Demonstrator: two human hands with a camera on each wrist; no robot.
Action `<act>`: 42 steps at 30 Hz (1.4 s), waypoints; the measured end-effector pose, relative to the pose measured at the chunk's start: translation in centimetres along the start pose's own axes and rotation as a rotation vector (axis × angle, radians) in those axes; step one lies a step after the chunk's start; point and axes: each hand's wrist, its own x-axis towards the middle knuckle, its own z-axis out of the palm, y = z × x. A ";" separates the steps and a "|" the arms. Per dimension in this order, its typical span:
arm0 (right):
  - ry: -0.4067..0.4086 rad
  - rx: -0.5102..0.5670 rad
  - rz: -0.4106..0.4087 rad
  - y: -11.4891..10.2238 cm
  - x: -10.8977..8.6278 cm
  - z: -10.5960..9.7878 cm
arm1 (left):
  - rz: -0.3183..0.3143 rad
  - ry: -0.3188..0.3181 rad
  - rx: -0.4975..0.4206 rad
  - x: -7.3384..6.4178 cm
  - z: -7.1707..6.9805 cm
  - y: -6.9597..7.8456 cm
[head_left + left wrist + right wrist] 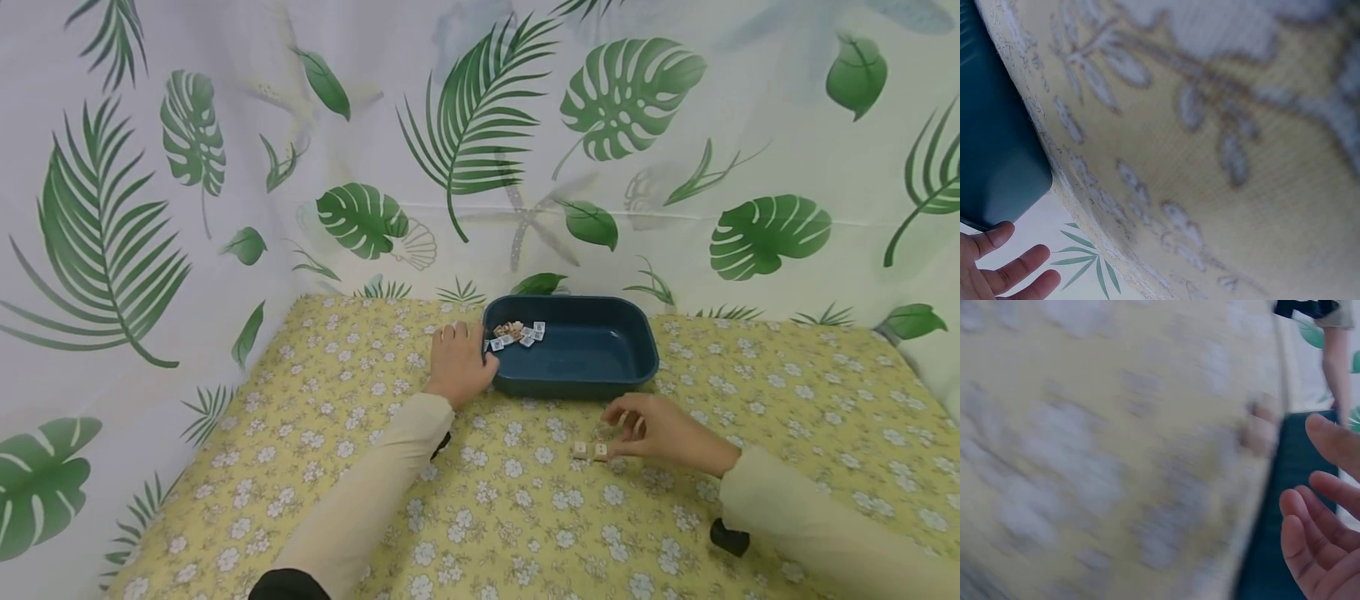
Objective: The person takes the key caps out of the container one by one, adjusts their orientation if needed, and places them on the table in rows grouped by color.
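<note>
Right hand rests low on the cloth, fingers loosely curled, tips pointing left and down. Two small tan tiles lie side by side, touching each other, just left of and below the fingertips; whether a fingertip touches the nearer tile, cannot tell. Nothing pinched that the head view shows. In the right wrist view the fingers look relaxed and spread, nothing between them; the view is blurred, with a tan smudge at the cloth edge near the tray.

Left hand lies flat, palm down, fingers straight and together, pressed against the left outer wall of the tray at its near corner. The left wrist view shows straight fingers beside the tray's rounded corner, holding nothing.

Tray is dark blue, shallow, rectangular with rounded corners, sitting at mid table just beyond both hands. A heap of tiles sits in its far-left corner, close to the left fingertips but inside the wall; some show white faces with dark marks, some tan backs. Marks too small to read. The loose tiles on the cloth lie well in front of the tray's near wall, face markings not legible.

Cloth is yellow with white flowers. Behind it hangs a white curtain printed with green leaves. Both arms wear cream sleeves. No brand or writing readable anywhere.
</note>
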 end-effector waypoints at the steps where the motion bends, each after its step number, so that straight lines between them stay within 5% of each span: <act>1: -0.001 -0.016 -0.008 -0.3 0.2 -0.7 | -0.001 0.003 -0.001 0.1 0.0 0.0; 9: -0.055 -0.090 -0.087 -2.6 3.0 -6.4 | 0.000 0.021 -0.009 0.2 0.3 -0.1; 18: -0.072 -0.218 -0.137 -3.8 9.7 -10.3 | -0.012 0.000 -0.033 0.2 -0.2 -0.2; 31: -0.105 -0.357 -0.282 -1.5 19.8 -5.8 | 0.000 0.009 -0.008 -0.2 -0.3 -0.6; 42: -0.220 -0.471 -0.268 -0.7 22.6 -3.1 | 0.038 0.007 -0.021 -0.2 -0.3 -0.3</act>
